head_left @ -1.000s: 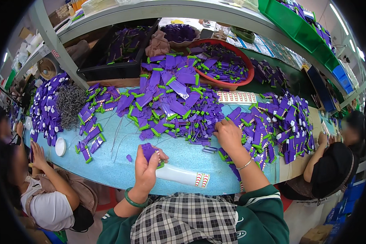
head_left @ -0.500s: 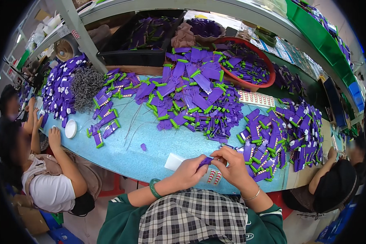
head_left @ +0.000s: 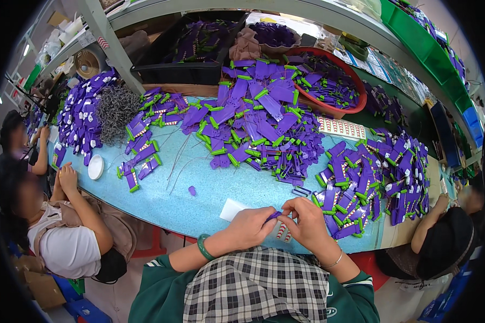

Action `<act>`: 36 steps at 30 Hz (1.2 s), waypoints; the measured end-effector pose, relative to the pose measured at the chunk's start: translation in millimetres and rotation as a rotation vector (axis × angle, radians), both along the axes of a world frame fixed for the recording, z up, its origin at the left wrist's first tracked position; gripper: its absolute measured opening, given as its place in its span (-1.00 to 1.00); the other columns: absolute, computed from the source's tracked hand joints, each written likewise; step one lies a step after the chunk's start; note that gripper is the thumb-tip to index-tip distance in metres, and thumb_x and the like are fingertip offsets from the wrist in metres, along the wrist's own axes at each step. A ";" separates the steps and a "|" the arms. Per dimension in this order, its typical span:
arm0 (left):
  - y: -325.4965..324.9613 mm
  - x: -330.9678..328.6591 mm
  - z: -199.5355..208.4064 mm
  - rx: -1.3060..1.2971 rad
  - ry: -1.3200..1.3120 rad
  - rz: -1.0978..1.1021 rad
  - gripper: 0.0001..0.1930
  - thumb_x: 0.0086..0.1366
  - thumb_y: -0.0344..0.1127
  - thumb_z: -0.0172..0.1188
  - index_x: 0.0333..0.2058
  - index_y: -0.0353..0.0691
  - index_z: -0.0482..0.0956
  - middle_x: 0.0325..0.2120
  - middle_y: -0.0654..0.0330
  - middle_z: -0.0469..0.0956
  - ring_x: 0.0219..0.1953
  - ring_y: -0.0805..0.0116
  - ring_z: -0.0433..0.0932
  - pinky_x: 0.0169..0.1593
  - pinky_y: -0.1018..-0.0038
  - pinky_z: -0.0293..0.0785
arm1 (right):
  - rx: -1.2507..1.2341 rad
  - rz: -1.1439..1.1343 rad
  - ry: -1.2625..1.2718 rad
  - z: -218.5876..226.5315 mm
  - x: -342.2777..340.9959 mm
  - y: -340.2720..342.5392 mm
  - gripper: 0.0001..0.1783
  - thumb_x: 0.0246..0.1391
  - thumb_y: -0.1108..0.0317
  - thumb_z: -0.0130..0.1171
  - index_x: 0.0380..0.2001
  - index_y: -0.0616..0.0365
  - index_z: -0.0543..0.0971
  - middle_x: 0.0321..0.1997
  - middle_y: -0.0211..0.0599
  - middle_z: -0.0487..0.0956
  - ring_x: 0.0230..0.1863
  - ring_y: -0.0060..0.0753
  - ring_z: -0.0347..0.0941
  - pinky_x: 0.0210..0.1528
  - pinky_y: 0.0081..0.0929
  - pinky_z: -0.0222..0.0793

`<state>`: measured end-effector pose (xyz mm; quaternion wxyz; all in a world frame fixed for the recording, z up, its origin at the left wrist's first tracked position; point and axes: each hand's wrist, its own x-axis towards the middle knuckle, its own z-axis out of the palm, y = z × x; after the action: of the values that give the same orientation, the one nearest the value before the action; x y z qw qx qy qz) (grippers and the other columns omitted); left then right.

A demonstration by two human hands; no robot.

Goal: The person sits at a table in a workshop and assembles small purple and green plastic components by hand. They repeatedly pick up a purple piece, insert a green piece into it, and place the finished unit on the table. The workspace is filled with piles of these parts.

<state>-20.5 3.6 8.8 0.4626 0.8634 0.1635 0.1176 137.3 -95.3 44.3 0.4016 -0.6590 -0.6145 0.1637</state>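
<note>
A small purple plastic part (head_left: 274, 216) sits between my hands, just above the table's front edge. My left hand (head_left: 251, 226) is closed on its left end, the fingers mostly wrapped out of sight. At its right end my right hand (head_left: 305, 219) pinches with thumb and forefinger; whether a sticker or another small piece is in that pinch is too small to tell. Under my hands lies a sheet of red-and-white striped stickers (head_left: 284, 232). Beside my left hand rests a white card (head_left: 233, 209). A dark purple frame-like piece (head_left: 301, 191) lies just beyond my right hand.
Purple and green parts are heaped at the middle (head_left: 258, 124) and right (head_left: 355, 185). Behind stand a red basin (head_left: 361, 91) and a black crate (head_left: 178, 75). A tangle of grey wire pieces (head_left: 117, 116) and a white dish (head_left: 95, 167) lie left. Co-workers sit on both sides.
My hands stay at nearly the same spot, the purple part turned slightly between them. The co-worker at the left has brought both hands together. The view has shifted a little.
</note>
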 end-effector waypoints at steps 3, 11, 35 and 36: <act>-2.1 -0.3 -4.4 -0.001 -0.006 -0.014 -0.80 0.25 -0.27 0.02 -0.31 -0.32 0.40 -0.51 -0.10 0.47 -0.45 -0.13 0.46 -0.39 0.11 0.33 | -0.089 -0.007 0.088 -0.1 1.6 -2.4 -0.71 -0.19 0.50 0.36 -0.36 0.21 0.48 -0.51 -0.35 0.49 -0.61 -0.53 0.35 -0.58 -0.57 0.27; -5.0 0.8 -7.2 -0.099 -0.016 -0.040 -0.79 0.27 -0.27 0.00 -0.34 -0.32 0.45 -0.61 0.02 0.51 -0.54 0.04 0.52 -0.43 0.24 0.40 | -0.134 0.033 0.218 -13.4 -1.6 -3.3 -0.81 -0.07 0.44 0.30 -0.43 0.25 0.49 -0.50 -0.28 0.47 -0.58 -0.46 0.41 -0.54 -0.54 0.31; 146.2 108.3 25.3 0.778 0.292 0.160 -0.75 0.22 -0.18 0.11 -0.23 -0.20 0.46 -0.58 0.04 0.57 -0.50 0.02 0.59 -0.47 0.13 0.47 | -0.054 -0.150 -0.591 23.5 68.3 -28.1 -0.66 -0.27 0.35 0.36 -0.31 0.10 0.56 -0.32 -0.30 0.47 -0.28 -0.22 0.43 -0.29 -0.32 0.41; 148.4 110.1 25.6 0.794 0.303 0.165 -0.75 0.23 -0.16 0.11 -0.23 -0.21 0.46 -0.58 0.04 0.57 -0.49 0.02 0.59 -0.46 0.13 0.47 | -0.090 -0.072 -0.513 8.2 54.2 -29.1 -0.67 -0.25 0.34 0.36 -0.31 0.09 0.56 -0.33 -0.31 0.47 -0.28 -0.24 0.42 -0.27 -0.32 0.40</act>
<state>89.6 152.0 34.4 0.0542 0.9660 0.2399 0.0799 191.6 -124.4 52.5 0.2085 -0.7177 -0.6644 0.0039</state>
